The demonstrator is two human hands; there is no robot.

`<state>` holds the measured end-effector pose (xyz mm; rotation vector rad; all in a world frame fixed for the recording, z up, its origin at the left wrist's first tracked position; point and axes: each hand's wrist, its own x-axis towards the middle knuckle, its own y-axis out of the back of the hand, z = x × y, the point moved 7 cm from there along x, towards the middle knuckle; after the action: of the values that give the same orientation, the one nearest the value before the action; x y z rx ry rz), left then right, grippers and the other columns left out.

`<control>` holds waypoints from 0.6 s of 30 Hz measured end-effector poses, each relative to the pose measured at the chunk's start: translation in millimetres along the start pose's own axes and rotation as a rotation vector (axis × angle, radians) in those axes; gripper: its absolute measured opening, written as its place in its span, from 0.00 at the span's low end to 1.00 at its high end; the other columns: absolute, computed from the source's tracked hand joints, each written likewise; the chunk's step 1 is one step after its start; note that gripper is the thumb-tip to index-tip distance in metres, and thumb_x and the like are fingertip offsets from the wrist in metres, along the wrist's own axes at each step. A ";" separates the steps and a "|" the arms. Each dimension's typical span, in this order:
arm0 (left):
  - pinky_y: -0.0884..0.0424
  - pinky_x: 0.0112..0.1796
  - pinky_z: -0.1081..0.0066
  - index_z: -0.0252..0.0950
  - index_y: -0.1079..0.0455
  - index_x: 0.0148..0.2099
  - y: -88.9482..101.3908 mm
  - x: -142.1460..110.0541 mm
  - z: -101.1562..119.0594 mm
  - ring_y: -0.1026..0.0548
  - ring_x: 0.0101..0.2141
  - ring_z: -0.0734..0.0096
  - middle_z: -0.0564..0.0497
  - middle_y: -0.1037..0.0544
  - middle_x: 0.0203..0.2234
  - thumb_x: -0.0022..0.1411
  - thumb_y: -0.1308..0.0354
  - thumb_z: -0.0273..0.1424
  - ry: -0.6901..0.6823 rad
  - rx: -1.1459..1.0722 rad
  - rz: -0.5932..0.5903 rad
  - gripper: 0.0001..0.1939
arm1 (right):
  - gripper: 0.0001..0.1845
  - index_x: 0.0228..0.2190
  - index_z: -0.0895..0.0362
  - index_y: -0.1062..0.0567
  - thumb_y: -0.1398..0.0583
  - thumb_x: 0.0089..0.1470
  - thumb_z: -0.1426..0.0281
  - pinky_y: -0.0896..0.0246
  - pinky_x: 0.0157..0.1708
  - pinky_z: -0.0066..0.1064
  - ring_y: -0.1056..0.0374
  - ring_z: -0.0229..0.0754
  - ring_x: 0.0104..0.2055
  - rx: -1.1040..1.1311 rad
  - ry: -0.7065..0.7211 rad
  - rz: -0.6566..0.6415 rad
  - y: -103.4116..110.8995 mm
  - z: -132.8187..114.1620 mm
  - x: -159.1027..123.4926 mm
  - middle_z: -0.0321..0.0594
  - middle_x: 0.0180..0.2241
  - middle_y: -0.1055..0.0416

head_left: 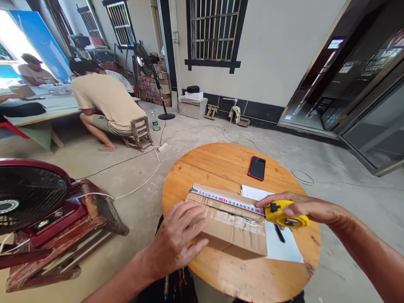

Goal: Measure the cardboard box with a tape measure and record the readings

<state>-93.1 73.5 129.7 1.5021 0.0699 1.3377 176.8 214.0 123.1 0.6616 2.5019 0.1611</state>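
Observation:
A taped cardboard box (233,229) lies on a round wooden table (221,164). My left hand (178,237) rests flat on the box's near left corner, fingers spread. My right hand (299,208) grips a yellow tape measure (284,214) at the box's right end. Its white blade (227,199) is stretched leftward along the box's far top edge. A white sheet of paper (280,246) lies under the box's right side, with a black pen (279,233) on it.
A red-cased phone (256,168) lies on the table's far side. A red fan (28,198) stands at the left on a worn red wooden stand (63,240). A person (104,105) squats on a small stool beside a long table. Cables (240,141) run across the concrete floor.

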 end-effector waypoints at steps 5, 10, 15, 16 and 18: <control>0.32 0.50 0.58 0.36 0.30 0.48 -13.9 2.2 2.1 0.28 0.49 0.59 0.45 0.23 0.46 0.60 0.40 0.26 0.034 0.055 -0.043 0.12 | 0.27 0.52 0.49 0.24 0.41 0.51 0.57 0.53 0.63 0.50 0.44 0.62 0.63 -0.204 0.019 0.046 4.3 -4.0 -3.8 0.39 0.58 0.32; 0.34 0.50 0.56 0.37 0.30 0.47 -17.0 -0.8 1.4 0.28 0.48 0.58 0.46 0.23 0.46 0.61 0.40 0.27 0.070 0.062 -0.051 0.12 | 0.27 0.53 0.48 0.27 0.42 0.51 0.61 0.48 0.60 0.46 0.43 0.58 0.62 -0.203 0.032 0.023 -0.1 -2.3 -7.9 0.39 0.58 0.34; 0.35 0.51 0.55 0.37 0.30 0.49 -18.5 -3.7 2.1 0.29 0.50 0.57 0.45 0.23 0.47 0.62 0.40 0.27 0.063 0.059 -0.041 0.12 | 0.28 0.52 0.52 0.29 0.41 0.48 0.65 0.35 0.45 0.35 0.34 0.47 0.48 -0.066 0.087 -0.061 -11.6 -6.7 -5.3 0.41 0.54 0.33; 0.36 0.51 0.55 0.37 0.30 0.49 -18.4 -4.0 2.0 0.30 0.50 0.57 0.45 0.23 0.47 0.62 0.40 0.26 0.058 0.060 -0.034 0.12 | 0.27 0.52 0.53 0.29 0.41 0.48 0.66 0.34 0.44 0.34 0.33 0.44 0.44 -0.033 0.093 -0.070 -12.8 -7.0 -4.6 0.42 0.53 0.33; 0.36 0.51 0.55 0.36 0.29 0.49 -18.2 -4.4 2.1 0.30 0.50 0.57 0.45 0.24 0.47 0.62 0.41 0.26 0.050 0.061 -0.027 0.12 | 0.27 0.51 0.55 0.29 0.40 0.48 0.66 0.34 0.42 0.34 0.33 0.40 0.38 0.022 0.108 -0.091 -14.4 -7.5 -3.8 0.43 0.52 0.33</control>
<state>-83.0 77.2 114.3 1.5135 0.1634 1.3616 169.5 199.8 127.7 0.5593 2.6355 0.1397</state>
